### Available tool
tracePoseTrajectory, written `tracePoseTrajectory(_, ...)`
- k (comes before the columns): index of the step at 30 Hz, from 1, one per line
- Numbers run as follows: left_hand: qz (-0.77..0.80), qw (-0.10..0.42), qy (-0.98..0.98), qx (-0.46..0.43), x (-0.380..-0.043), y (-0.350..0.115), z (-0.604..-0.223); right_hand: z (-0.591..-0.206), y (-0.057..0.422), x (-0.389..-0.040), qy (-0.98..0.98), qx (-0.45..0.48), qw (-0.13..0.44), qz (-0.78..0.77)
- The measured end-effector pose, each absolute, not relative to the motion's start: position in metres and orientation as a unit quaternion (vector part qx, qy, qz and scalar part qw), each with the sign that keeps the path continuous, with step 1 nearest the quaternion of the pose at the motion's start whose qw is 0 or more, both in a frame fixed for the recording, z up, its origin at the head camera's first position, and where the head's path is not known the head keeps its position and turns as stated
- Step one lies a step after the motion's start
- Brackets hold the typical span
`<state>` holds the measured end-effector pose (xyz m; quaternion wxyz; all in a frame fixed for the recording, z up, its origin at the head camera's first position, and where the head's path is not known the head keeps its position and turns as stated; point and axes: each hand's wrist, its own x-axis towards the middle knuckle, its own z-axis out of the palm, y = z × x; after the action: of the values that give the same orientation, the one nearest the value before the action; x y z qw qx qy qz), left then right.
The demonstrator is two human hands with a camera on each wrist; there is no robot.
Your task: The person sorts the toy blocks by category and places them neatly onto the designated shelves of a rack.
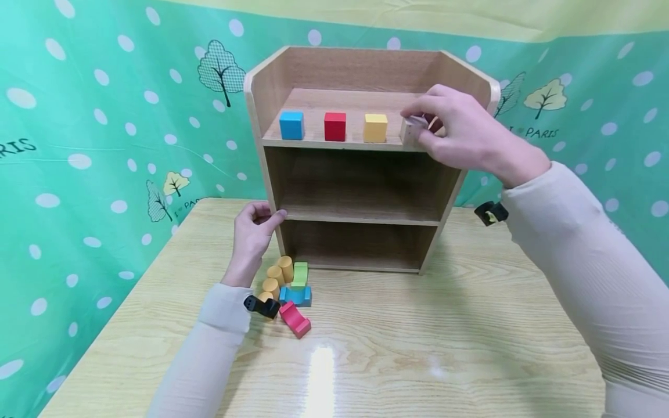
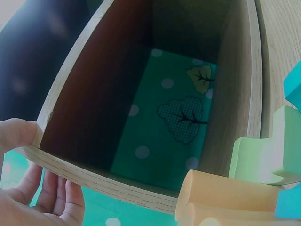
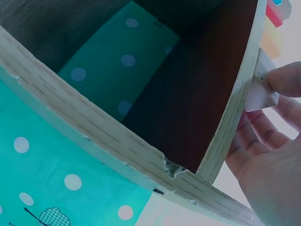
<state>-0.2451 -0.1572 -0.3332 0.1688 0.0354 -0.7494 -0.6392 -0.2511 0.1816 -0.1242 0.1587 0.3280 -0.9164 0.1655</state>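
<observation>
As the head view shows, the left hand (image 1: 250, 235) pinches the upright, near-facing shelf (image 1: 360, 69) at left; the right hand (image 1: 462, 129) grips a block (image 1: 409, 132), long axis unclear, at top right. Left wrist view: the hand straddles the shelf. Right wrist view: the hand pinches the block.

Shelf unit (image 1: 366, 69) on table (image 1: 428, 337) at 12 o'clock, cloth (image 1: 112, 186) behind. Three cubes (image 1: 335, 127) in row on top tier (image 1: 355, 100); another block (image 1: 409, 132) at their 3 o'clock. Table, unit's 7 o'clock: three bridge blocks (image 1: 296, 297), cylinders (image 1: 275, 274) at their 9 o'clock.
</observation>
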Motion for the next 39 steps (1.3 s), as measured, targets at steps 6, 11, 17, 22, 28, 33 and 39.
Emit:
tracePoseTrajectory(6, -0.64, 0.17, -0.749, 0.034, -0.245, -0.157, -0.334, -0.125, 0.182, -0.252, -0.919, 0.321, 0.158, 0.166)
tracePoseTrajectory(11, -0.64, 0.171, -0.749, 0.033, -0.244, -0.157, -0.333, -0.125, 0.181, -0.251, -0.921, 0.316, 0.156, 0.167)
tracePoseTrajectory(17, -0.639, 0.169, -0.749, 0.033, -0.244, -0.157, -0.333, -0.125, 0.181, -0.251, -0.921, 0.316, 0.161, 0.159)
tracePoseTrajectory(22, -0.638, 0.166, -0.751, 0.036, -0.244, -0.157, -0.333, -0.126, 0.182, -0.25, -0.916, 0.318, 0.179, 0.165)
tracePoseTrajectory(28, -0.637, 0.167, -0.752, 0.034, -0.244, -0.156, -0.333, -0.127, 0.183, -0.247, -0.907, 0.317, 0.221, 0.169)
tracePoseTrajectory(33, -0.64, 0.168, -0.749, 0.035, -0.244, -0.156, -0.332, -0.129, 0.186, -0.243, -0.899, 0.321, 0.243, 0.175)
tracePoseTrajectory(39, -0.638, 0.17, -0.75, 0.033, -0.243, -0.156, -0.332, -0.132, 0.191, -0.237, -0.885, 0.334, 0.275, 0.17)
